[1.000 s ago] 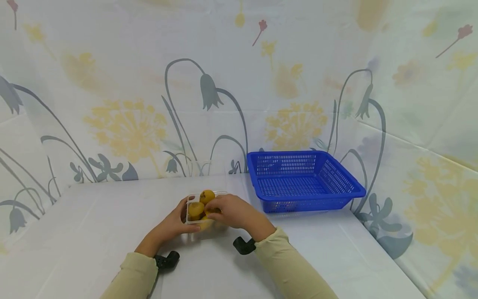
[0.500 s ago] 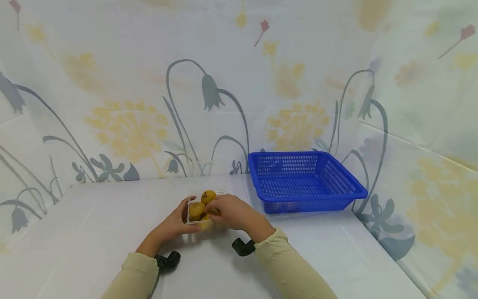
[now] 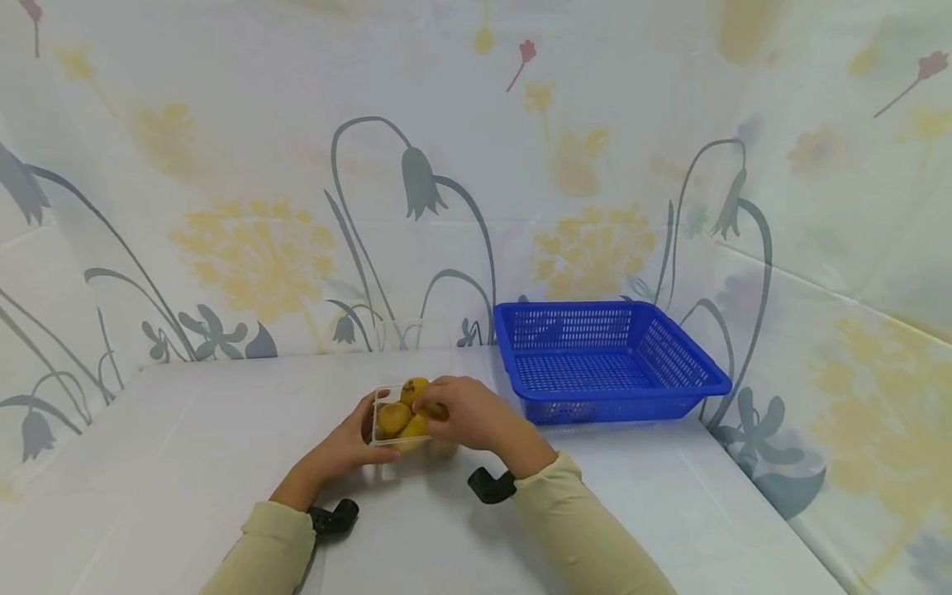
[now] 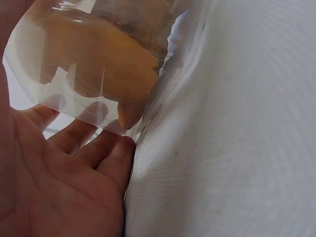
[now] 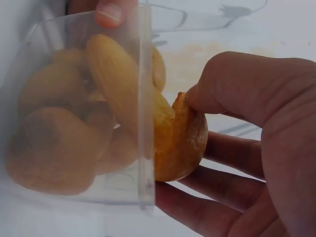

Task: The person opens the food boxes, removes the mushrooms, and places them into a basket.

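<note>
A clear plastic box [image 3: 374, 423] with several yellow-orange loquats [image 3: 393, 419] stands on the table, its open top facing up. My left hand [image 3: 344, 445] holds it from the left, thumb at the near side. In the left wrist view, fingers [image 4: 74, 136] lie along the clear wall, close to the table cloth. My right hand [image 3: 472, 417] is at the box's right rim. Between thumb and fingers it pinches one loquat [image 5: 182, 143], seen in the right wrist view right at the lip [image 5: 146, 98]. Other loquats [image 5: 52, 150] show through the cloudy wall.
A blue perforated plastic basket [image 3: 610, 397] stands at the back right of the table. The white-covered table [image 3: 186, 446] meets a flower-printed cloth backdrop [image 3: 283, 149] behind and a similar one on the right. Black wrist mounts [image 3: 492, 486] stick out below the sleeves.
My right hand has risen a little with the loquat, up and to the right. Another loquat beneath it now shows more. The left hand and box hold still.
</note>
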`<state>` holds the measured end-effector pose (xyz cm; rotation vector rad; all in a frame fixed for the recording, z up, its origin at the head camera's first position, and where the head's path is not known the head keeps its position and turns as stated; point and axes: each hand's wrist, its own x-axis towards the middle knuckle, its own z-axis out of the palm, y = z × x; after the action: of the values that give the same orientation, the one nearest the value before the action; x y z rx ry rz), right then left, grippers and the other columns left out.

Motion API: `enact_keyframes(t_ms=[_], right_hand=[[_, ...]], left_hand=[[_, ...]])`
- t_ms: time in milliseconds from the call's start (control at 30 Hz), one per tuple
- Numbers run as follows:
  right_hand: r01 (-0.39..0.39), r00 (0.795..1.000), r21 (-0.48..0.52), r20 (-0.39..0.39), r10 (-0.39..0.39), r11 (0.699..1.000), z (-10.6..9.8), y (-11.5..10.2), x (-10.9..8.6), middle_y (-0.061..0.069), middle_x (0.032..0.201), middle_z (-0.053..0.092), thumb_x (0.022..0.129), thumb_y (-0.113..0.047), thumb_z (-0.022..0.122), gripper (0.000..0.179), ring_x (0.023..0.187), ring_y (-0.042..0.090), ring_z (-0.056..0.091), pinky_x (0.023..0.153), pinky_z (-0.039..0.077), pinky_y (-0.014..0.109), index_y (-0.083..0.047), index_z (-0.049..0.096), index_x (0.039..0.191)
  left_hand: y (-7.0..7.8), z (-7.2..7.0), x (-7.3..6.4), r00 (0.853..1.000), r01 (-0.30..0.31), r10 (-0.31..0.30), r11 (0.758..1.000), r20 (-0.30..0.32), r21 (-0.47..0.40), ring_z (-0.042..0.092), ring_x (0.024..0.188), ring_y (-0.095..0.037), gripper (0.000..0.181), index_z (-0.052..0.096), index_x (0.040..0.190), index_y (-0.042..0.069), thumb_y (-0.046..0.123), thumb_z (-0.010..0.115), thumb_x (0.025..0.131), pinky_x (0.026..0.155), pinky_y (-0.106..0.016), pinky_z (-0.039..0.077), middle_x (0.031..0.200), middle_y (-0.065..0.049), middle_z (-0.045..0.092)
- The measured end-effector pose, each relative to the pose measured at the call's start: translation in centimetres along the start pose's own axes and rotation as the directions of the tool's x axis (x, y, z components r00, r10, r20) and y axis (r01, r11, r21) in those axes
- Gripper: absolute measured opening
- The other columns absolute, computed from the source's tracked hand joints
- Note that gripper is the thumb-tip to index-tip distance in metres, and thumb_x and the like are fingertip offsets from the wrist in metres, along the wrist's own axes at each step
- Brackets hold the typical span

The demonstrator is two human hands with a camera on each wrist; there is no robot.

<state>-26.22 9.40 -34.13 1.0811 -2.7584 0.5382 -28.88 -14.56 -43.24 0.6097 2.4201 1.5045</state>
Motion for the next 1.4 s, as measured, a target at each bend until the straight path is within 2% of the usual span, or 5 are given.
enact_keyframes(t_ms=[267, 567, 900, 1200, 1400], right_hand=[[0.032, 0.999, 0.023, -0.044, -0.031, 0.999, -1.2, 0.3, -0.5, 0.000, 0.115, 0.069, 0.087, -0.012, 0.063, 0.022, 0.108, 0.016, 0.064, 0.093, 0.053, 0.029, -0.014, 0.073, 0.108], [-0.016, 0.998, 0.058, -0.057, 0.019, 0.998, -2.7, 0.8, -1.3, -0.002, 0.115, 0.069, 0.089, -0.012, 0.061, 0.024, 0.100, 0.013, 0.062, 0.086, 0.054, 0.026, -0.014, 0.071, 0.110], [0.016, 0.986, 0.064, -0.168, -0.005, 0.998, -4.2, 1.9, -2.0, -0.004, 0.101, 0.069, 0.087, -0.011, 0.064, 0.022, 0.082, 0.010, 0.055, 0.072, 0.051, 0.021, -0.015, 0.072, 0.106], [-0.065, 0.976, 0.100, -0.200, 0.084, 0.993, -5.4, 3.1, -2.6, -0.001, 0.106, 0.069, 0.087, -0.012, 0.065, 0.022, 0.089, 0.013, 0.059, 0.082, 0.057, 0.030, -0.013, 0.072, 0.108], [-0.121, 0.964, 0.120, -0.221, 0.146, 0.985, -6.0, 3.9, -3.1, -0.002, 0.106, 0.069, 0.088, -0.013, 0.065, 0.021, 0.090, 0.013, 0.060, 0.082, 0.057, 0.029, -0.015, 0.072, 0.108]], left_hand=[[0.2, 0.0, -0.1, 1.000, 0.014, -0.014, 1.000, -0.004, 0.005, 0.017, 0.148, -0.039, 0.102, 0.012, 0.153, 0.015, 0.031, 0.080, 0.079, 0.116, -0.055, 0.024, 0.160, -0.024, 0.016], [0.2, 0.1, 0.1, 1.000, 0.018, -0.018, 1.000, -0.001, -0.002, 0.022, 0.147, -0.037, 0.103, 0.011, 0.153, 0.015, 0.029, 0.080, 0.078, 0.117, -0.053, 0.024, 0.158, -0.019, 0.026], [0.2, 0.1, 0.1, 1.000, 0.021, -0.021, 1.000, -0.001, -0.003, 0.020, 0.148, -0.039, 0.103, 0.010, 0.153, 0.015, 0.029, 0.080, 0.079, 0.117, -0.054, 0.023, 0.158, -0.020, 0.025], [0.2, 0.1, 0.2, 1.000, 0.013, -0.013, 1.000, -0.005, 0.017, 0.021, 0.147, -0.040, 0.103, 0.011, 0.153, 0.014, 0.030, 0.080, 0.078, 0.117, -0.055, 0.024, 0.157, -0.021, 0.026], [0.2, 0.2, 0.1, 1.000, 0.015, -0.015, 1.000, -0.007, 0.010, 0.022, 0.147, -0.040, 0.104, 0.011, 0.153, 0.013, 0.030, 0.081, 0.078, 0.117, -0.054, 0.024, 0.157, -0.021, 0.026]])
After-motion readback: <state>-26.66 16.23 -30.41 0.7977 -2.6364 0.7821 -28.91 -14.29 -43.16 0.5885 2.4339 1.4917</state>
